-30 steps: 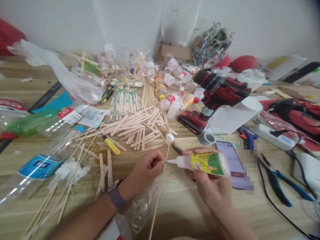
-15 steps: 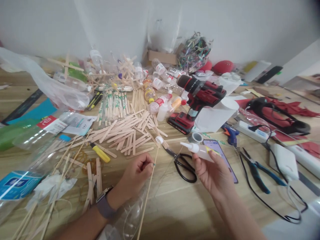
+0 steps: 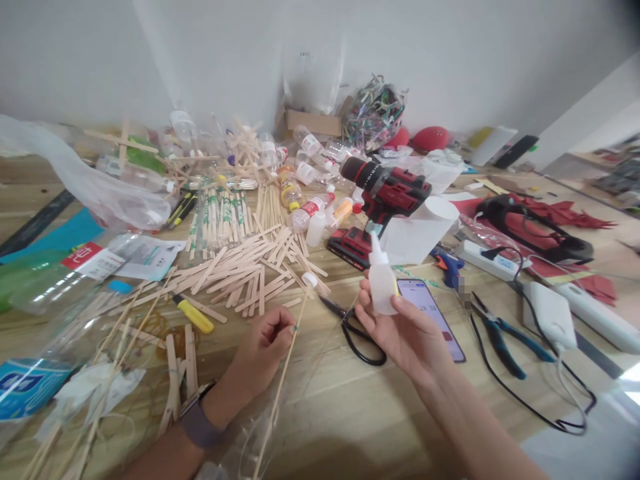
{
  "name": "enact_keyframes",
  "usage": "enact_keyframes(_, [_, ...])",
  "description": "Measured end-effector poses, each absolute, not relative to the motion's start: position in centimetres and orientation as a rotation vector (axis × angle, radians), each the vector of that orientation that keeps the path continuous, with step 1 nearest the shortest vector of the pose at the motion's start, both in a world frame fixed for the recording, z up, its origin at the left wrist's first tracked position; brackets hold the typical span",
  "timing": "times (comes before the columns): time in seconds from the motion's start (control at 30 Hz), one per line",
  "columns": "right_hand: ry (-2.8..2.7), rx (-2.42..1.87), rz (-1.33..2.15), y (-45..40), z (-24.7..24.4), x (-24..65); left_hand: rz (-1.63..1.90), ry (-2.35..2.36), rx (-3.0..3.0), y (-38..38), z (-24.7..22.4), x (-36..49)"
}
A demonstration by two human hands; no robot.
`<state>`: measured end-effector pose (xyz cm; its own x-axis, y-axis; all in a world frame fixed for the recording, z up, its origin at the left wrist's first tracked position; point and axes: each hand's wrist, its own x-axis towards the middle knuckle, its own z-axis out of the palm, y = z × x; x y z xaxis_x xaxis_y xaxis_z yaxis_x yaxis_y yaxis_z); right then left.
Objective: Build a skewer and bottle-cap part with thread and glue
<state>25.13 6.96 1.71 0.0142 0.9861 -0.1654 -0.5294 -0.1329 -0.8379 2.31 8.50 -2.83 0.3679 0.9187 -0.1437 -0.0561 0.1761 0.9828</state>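
Note:
My left hand [image 3: 267, 343] is closed, its fingertips pinched on a thin bamboo stick [image 3: 281, 383] at a small teal band. The stick's upper end is by a white bottle cap [image 3: 310, 280]. In my right hand [image 3: 407, 330] is a small translucent glue bottle [image 3: 383, 285], its pointed white nozzle upward and the fingers wrapped around its body. Black-handled scissors [image 3: 363, 347] lie on the table between both hands. A phone [image 3: 430, 317] with a lit screen lies just right of the bottle, partly behind my right hand.
Loose craft sticks [image 3: 245, 270] are piled ahead. Beyond stands a red cordless drill [image 3: 387, 193]. Pliers [image 3: 505, 340], a blue glue gun [image 3: 450, 267] and cables lie to the right. A yellow utility knife [image 3: 194, 313] and large plastic bottles [image 3: 95, 263] are at left.
My right hand has turned the glue bottle from lying sideways, nozzle left, to nozzle up. My left hand keeps its pinch on the stick. The view has shifted slightly.

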Motion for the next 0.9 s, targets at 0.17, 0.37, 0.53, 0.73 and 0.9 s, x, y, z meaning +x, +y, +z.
enact_keyframes(0.17, [-0.949, -1.009, 1.461, 7.9, 3.5, 24.6, 0.883, 0.941, 1.182, 8.7, -2.6, 2.1])
enact_keyframes(0.37, [-1.468, -1.594, 0.791, 12.1, 2.1, 24.9, 0.945, 0.965, 1.176, 9.1, -2.5, 1.7])
enact_keyframes(0.53, [-1.520, -1.782, 0.566, 15.8, -0.1, 24.5, 0.963, 0.933, 1.121, 9.2, -2.9, 1.6])
enact_keyframes(0.73, [-1.574, -1.907, 0.496, 16.9, -2.0, 24.1, 0.982, 0.871, 1.042, 9.2, -3.0, 1.5])
enact_keyframes(0.9, [-1.619, -1.896, 0.444, 16.4, -2.2, 24.3, 1.016, 0.813, 1.025, 9.4, -2.0, 1.3])
